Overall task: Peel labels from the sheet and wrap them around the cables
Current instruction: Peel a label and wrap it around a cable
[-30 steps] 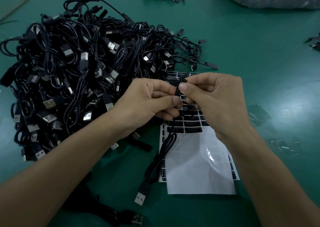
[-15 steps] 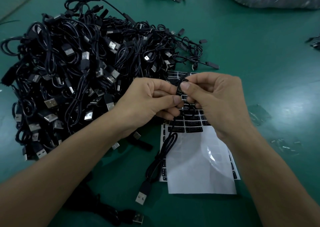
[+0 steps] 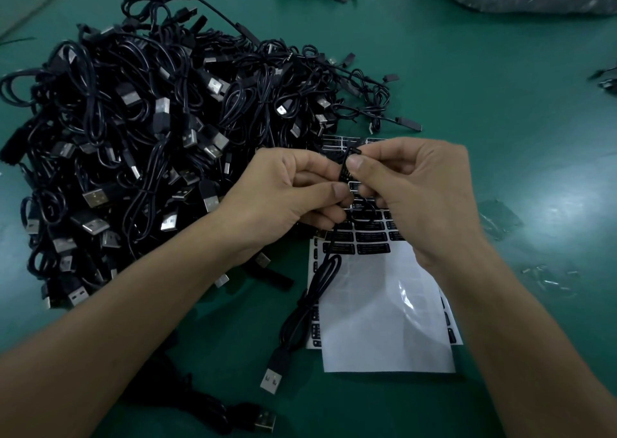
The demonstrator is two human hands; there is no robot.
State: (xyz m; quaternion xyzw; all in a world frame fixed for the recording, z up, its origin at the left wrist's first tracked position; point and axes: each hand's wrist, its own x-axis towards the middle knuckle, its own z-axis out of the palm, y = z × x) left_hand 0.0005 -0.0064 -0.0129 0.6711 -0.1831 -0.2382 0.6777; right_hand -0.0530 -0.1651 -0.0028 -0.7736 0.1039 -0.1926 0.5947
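Above the label sheet (image 3: 384, 320), my left hand (image 3: 287, 197) pinches the thin black cable (image 3: 314, 297) steady while my right hand (image 3: 417, 197) pinches a glossy label (image 3: 345, 174) against it for wrapping. The cable's slack droops over the sheet's slick white paper; the tangled pile of cables (image 3: 150, 137) lies left on the green desk (image 3: 500, 103).

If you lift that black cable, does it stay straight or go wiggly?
Probably wiggly: the cable sags in a loose loop below the left hand and right hand. Its USB plug likely weighs that end down.
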